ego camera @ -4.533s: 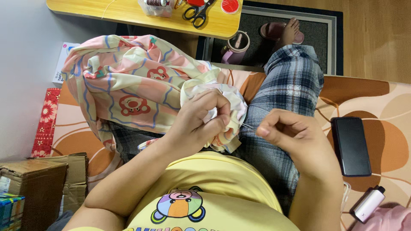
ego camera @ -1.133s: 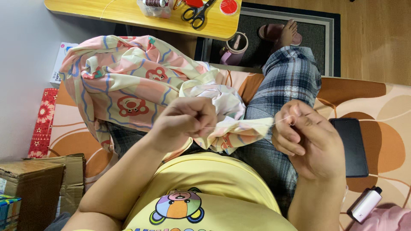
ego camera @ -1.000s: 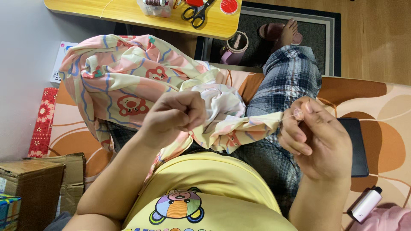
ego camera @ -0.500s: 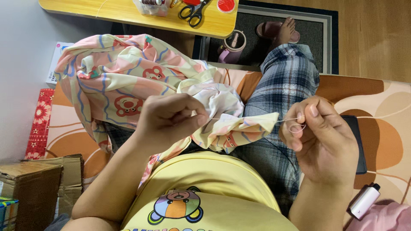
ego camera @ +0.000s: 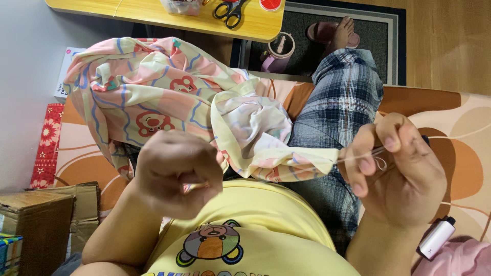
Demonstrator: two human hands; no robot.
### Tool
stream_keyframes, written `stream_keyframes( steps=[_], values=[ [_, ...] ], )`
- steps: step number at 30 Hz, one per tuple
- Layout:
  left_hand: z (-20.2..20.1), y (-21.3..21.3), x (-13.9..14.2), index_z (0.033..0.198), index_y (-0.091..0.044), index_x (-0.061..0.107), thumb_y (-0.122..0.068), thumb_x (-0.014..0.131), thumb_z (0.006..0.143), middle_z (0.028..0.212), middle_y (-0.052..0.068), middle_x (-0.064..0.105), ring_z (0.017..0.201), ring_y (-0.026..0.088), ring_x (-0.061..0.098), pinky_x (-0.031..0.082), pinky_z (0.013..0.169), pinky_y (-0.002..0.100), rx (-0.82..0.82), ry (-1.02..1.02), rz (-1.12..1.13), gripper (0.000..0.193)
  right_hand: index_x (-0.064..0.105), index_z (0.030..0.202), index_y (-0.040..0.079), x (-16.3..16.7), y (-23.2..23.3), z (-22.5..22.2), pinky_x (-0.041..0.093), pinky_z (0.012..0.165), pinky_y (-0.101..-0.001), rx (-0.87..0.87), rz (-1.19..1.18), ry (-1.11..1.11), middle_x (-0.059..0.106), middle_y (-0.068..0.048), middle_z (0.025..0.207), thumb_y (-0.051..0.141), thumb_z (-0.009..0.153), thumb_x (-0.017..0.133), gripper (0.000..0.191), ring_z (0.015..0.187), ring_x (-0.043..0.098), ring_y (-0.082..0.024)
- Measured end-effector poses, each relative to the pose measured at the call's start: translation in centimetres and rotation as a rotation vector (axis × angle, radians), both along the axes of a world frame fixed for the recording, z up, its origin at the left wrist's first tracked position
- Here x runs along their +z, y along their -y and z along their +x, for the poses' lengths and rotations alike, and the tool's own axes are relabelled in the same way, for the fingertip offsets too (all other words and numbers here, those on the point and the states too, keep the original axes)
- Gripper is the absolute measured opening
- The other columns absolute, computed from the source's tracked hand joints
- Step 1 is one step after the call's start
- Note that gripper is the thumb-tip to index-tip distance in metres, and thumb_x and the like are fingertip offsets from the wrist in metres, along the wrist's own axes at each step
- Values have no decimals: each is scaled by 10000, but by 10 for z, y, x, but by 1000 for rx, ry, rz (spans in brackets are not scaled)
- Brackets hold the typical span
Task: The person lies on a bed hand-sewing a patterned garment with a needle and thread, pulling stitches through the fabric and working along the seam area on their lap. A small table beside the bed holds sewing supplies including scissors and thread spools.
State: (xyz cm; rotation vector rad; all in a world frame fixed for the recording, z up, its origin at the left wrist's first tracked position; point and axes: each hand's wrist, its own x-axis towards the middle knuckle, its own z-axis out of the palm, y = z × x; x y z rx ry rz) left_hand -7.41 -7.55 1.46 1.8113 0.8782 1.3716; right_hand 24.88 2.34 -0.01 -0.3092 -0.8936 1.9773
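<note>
Left hand [ego camera: 176,171] had dropped lower, fist clamped on the patterned cloth [ego camera: 204,107] — right hand [ego camera: 399,168] pinched the thread [ego camera: 353,157], pulled taut from the cloth's corner between both hands.

Pastel fabric [ego camera: 169,97] fills the picture from about ten o'clock to the centre: pale yellow and pink patches with wavy blue lines and red cartoon bear faces; its underside is whitish with faint lilac marks. At six o'clock, a yellow shirt [ego camera: 255,230] bears a multicoloured bear print. Toward one o'clock, trousers [ego camera: 337,107] are plaid in navy, grey and white. The sofa cover [ego camera: 460,133] at three o'clock is cream with orange and brown curved shapes. At twelve o'clock, a yellow table [ego camera: 153,13] carries black-handled scissors [ego camera: 230,10] (partly cut off). A lilac cup [ego camera: 279,53] stands below it. At nine o'clock, a red strip [ego camera: 47,145] shows white flowers.
</note>
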Motion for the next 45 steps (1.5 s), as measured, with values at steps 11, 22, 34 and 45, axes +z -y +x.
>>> stream_keyframes(
  steps=[11, 22, 34, 45],
  values=[
    [2, -15, -8, 808, -88, 615, -8, 689, 747, 694, 0, 539, 561, 147, 534, 416, 537, 298, -258, -192, -90, 125, 521, 999, 67, -1, -1, 2, 424, 634, -283, 59, -6, -106, 595, -108, 823, 263, 1225, 342, 348, 570, 553, -153],
    [11, -40, -46, 793, -62, 618, -82, 694, 769, 715, 33, 631, 607, 173, 644, 519, 581, 308, -120, -425, -317, 83, 520, 1003, 43, -7, 0, 0, 384, 623, -253, 9, -85, -46, 582, -186, 989, 214, 1213, 396, 298, 606, 477, -133],
    [7, -56, -75, 948, -93, 707, -173, 701, 793, 969, 123, 662, 956, 329, 637, 378, 887, 512, 405, -1073, -217, 174, 522, 997, 19, -9, 0, -7, 387, 638, -240, 20, -95, -8, 579, -202, 992, 218, 1236, 432, 323, 587, 478, -128],
    [77, -41, -19, 1043, -114, 672, -237, 793, 921, 1048, 14, 656, 978, 223, 641, 448, 930, 432, 419, -498, 363, 212, 529, 1009, 22, 1, 2, -20, 386, 570, -253, 21, -130, -13, 581, -204, 979, 198, 1161, 437, 250, 587, 481, -145]
  ],
)
